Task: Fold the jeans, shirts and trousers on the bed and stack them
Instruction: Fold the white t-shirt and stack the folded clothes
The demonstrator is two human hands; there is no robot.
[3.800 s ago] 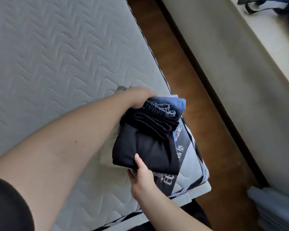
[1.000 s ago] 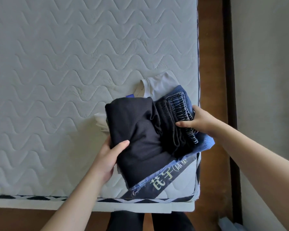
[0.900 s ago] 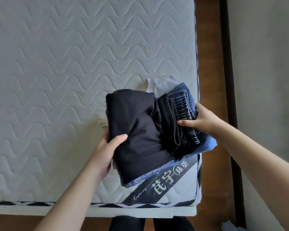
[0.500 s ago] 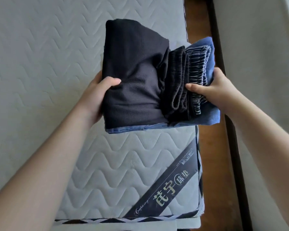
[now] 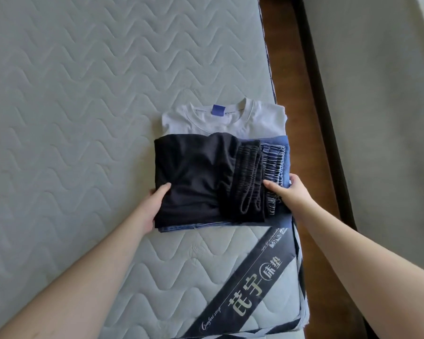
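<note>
A folded stack of dark clothes sits near the bed's right edge. Black trousers (image 5: 196,177) with a drawstring waistband lie on top of folded blue jeans (image 5: 275,162). The stack overlaps the near half of a folded light grey T-shirt (image 5: 225,121) with a blue neck label, which lies flat on the mattress (image 5: 83,118). My left hand (image 5: 154,204) grips the stack's left edge, thumb on top. My right hand (image 5: 291,192) grips the right edge at the waistbands, thumb on top.
The mattress's right edge (image 5: 269,77) runs just beside the stack, with a strip of wooden floor (image 5: 311,143) and a pale wall (image 5: 377,118) beyond it. A dark label band (image 5: 250,287) crosses the near right corner. Bare quilted surface spreads to the left.
The dark stack was lifted off the bed's corner with both hands, carried up and away, then set down over the grey T-shirt. Both hands keep their grip on its sides.
</note>
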